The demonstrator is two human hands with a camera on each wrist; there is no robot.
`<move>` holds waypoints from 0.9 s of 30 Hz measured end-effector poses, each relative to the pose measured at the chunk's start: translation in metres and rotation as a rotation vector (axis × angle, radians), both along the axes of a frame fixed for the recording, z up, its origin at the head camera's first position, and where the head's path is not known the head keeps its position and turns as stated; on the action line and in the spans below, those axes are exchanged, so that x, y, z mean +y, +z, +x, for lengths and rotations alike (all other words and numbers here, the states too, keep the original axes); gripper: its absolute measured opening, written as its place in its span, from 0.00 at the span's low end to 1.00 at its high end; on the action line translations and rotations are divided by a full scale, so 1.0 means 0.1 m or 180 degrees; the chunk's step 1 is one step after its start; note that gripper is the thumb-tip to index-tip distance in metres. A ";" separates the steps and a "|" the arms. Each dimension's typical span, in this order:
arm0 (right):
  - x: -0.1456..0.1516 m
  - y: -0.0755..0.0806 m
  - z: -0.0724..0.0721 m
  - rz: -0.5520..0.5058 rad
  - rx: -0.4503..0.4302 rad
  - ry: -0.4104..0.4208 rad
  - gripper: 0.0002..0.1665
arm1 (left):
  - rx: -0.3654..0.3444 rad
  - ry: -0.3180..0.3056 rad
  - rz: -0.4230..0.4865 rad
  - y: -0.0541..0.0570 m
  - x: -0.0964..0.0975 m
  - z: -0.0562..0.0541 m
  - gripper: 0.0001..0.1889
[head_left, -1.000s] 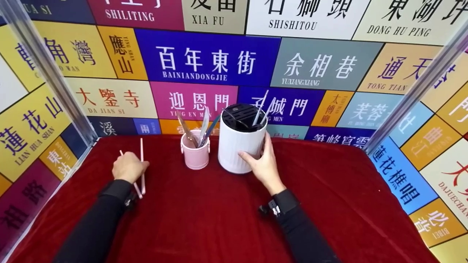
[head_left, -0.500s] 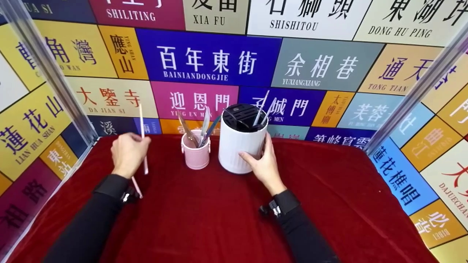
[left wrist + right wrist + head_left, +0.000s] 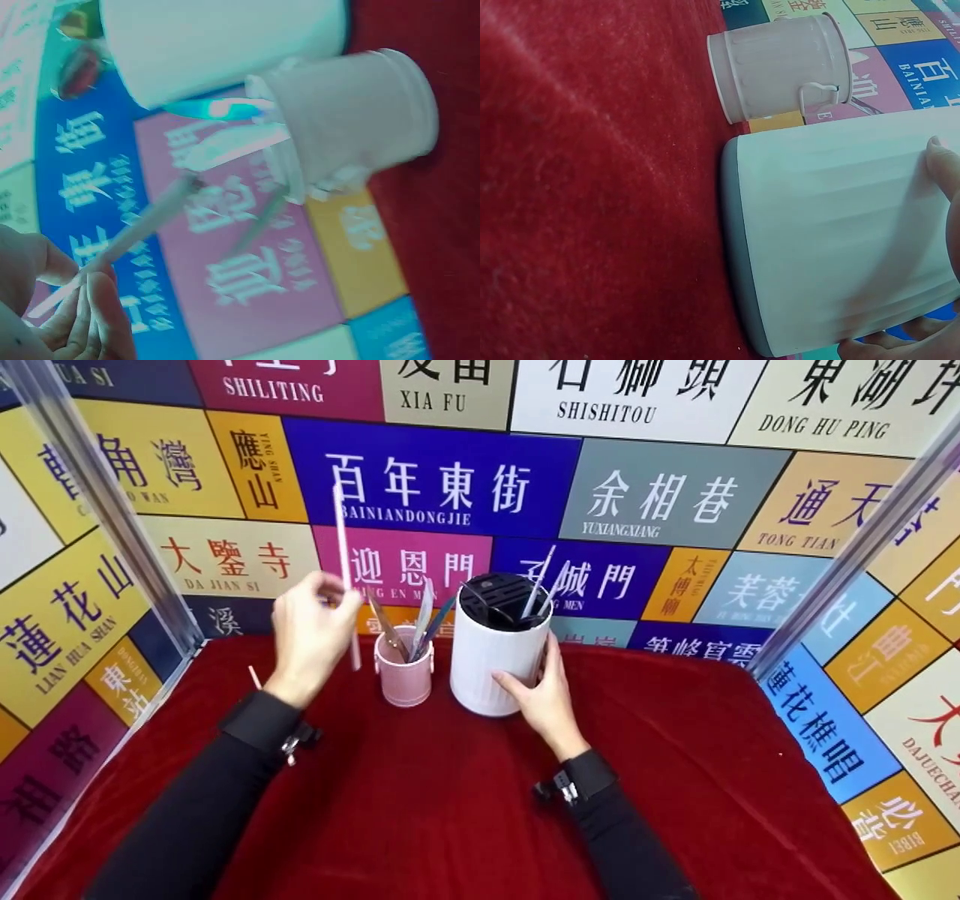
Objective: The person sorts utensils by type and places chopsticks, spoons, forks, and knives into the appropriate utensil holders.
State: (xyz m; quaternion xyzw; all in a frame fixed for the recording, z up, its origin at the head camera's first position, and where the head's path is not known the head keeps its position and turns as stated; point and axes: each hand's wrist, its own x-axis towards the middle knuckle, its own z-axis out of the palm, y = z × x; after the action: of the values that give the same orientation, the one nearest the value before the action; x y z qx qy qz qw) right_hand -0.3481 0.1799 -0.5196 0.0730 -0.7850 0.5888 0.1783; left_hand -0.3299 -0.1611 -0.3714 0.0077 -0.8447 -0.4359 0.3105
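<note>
My left hand point(image 3: 311, 630) pinches a thin pale stick point(image 3: 343, 532) between thumb and fingers, raised and nearly upright, left of a small pink bucket point(image 3: 405, 682). The left wrist view shows the stick point(image 3: 146, 225) blurred, its far end dark. My right hand point(image 3: 547, 697) grips the side of a white ribbed cylindrical holder point(image 3: 491, 675), thumb in front and fingers behind. Its black slotted top point(image 3: 499, 596) has thin pale sticks point(image 3: 538, 581) standing at the right. Another pale stick point(image 3: 255, 677) lies on the cloth, mostly hidden by my left wrist.
Several flat, blade-like utensils point(image 3: 424, 619) stand in the pink bucket, close beside the holder. Red cloth point(image 3: 420, 802) covers the table. Behind rises a wall of coloured name panels point(image 3: 427, 472), with clear posts point(image 3: 120, 502) at the corners.
My left hand has picked the stick up off the cloth and carried it up and rightward toward the pink bucket. The right hand and the holder have stayed put.
</note>
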 end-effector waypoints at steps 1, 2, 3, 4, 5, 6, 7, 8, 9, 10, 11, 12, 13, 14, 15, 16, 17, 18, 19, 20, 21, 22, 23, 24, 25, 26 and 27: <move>0.00 0.00 0.00 -0.0007 0.0000 0.0005 0.71 | 0.0074 -0.0064 0.0018 0.06 0.05 0.00 0.07; 0.00 0.00 0.00 -0.0016 -0.0001 0.0011 0.71 | 0.0150 -0.0141 0.0049 0.11 0.10 0.01 0.07; 0.00 0.00 0.00 -0.0020 -0.0003 0.0012 0.71 | 0.0223 -0.0197 0.0064 0.17 0.15 0.01 0.06; 0.00 -0.01 0.00 -0.0025 -0.0007 0.0016 0.71 | 0.0292 -0.0264 0.0086 0.22 0.19 0.02 0.06; 0.00 -0.01 0.00 -0.0029 -0.0008 0.0018 0.71 | 0.0352 -0.0334 0.0104 0.27 0.24 0.03 0.06; 0.00 -0.01 0.00 -0.0032 -0.0009 0.0016 0.71 | 0.0413 -0.0400 0.0124 0.32 0.28 0.04 0.06; 0.00 -0.01 0.00 -0.0037 -0.0007 0.0018 0.70 | 0.0469 -0.0452 0.0132 0.37 0.33 0.04 0.06; 0.00 -0.01 0.00 -0.0040 -0.0005 0.0020 0.70 | 0.0506 -0.0509 0.0147 0.42 0.37 0.05 0.06; 0.00 -0.01 0.00 -0.0038 -0.0005 0.0022 0.70 | 0.0532 -0.0553 0.0149 0.46 0.42 0.05 0.06; 0.00 -0.02 0.00 -0.0036 -0.0008 0.0021 0.70 | 0.0560 -0.0608 0.0167 0.50 0.46 0.06 0.06; 0.00 -0.02 0.00 -0.0032 -0.0011 0.0018 0.70 | 0.0574 -0.0643 0.0173 0.55 0.50 0.06 0.06; 0.00 -0.02 -0.01 -0.0027 -0.0017 0.0017 0.70 | 0.0585 -0.0662 0.0178 0.59 0.54 0.06 0.06; 0.00 -0.02 -0.01 -0.0016 -0.0026 0.0012 0.71 | 0.0598 -0.0683 0.0178 0.62 0.58 0.06 0.06; 0.01 -0.02 0.00 -0.0005 -0.0033 0.0006 0.71 | 0.0606 -0.0712 0.0190 0.65 0.63 0.06 0.06; 0.01 -0.02 -0.01 0.0000 -0.0038 0.0002 0.71 | 0.0618 -0.0748 0.0205 0.68 0.67 0.06 0.06; 0.01 -0.02 -0.01 0.0008 -0.0043 -0.0004 0.71 | 0.0630 -0.0783 0.0214 0.71 0.71 0.06 0.06; 0.01 -0.02 -0.01 0.0013 -0.0046 -0.0001 0.71 | 0.0642 -0.0806 0.0213 0.73 0.75 0.05 0.07; 0.01 -0.02 -0.01 0.0015 -0.0044 0.0004 0.71 | 0.0662 -0.0832 0.0217 0.74 0.78 0.05 0.07; 0.01 -0.03 -0.01 0.0019 -0.0047 0.0007 0.71 | 0.0682 -0.0874 0.0237 0.75 0.82 0.04 0.07; 0.01 -0.03 -0.01 0.0020 -0.0044 0.0014 0.71 | 0.0697 -0.0911 0.0256 0.76 0.85 0.04 0.07; 0.01 -0.03 -0.01 0.0026 -0.0045 0.0017 0.71 | 0.0714 -0.0951 0.0271 0.76 0.89 0.03 0.07; 0.01 -0.03 0.00 0.0039 -0.0047 0.0016 0.71 | 0.0729 -0.0981 0.0280 0.77 0.92 0.03 0.07; 0.01 -0.03 0.00 0.0045 -0.0047 0.0021 0.71 | 0.0744 -0.1002 0.0282 0.77 0.95 0.02 0.06; 0.01 -0.03 -0.01 0.0052 -0.0041 0.0021 0.71 | 0.0746 -0.1036 0.0291 0.76 0.99 0.01 0.06; 0.01 -0.03 0.00 0.0059 -0.0036 0.0022 0.71 | 0.0745 -0.1059 0.0290 0.76 1.03 0.01 0.06; 0.01 -0.03 0.00 0.0063 -0.0033 0.0017 0.71 | 0.0738 -0.1080 0.0280 0.75 1.06 0.00 0.06; 0.01 -0.02 0.00 0.0065 -0.0030 0.0015 0.71 | 0.0729 -0.1087 0.0262 0.74 1.10 0.00 0.06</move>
State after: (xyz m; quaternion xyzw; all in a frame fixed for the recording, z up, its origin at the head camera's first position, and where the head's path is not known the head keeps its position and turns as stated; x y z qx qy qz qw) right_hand -0.3484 0.1810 -0.5221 0.0739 -0.7916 0.5815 0.1724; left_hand -0.3300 -0.0513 -0.2973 -0.1725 -0.7744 -0.5144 0.3256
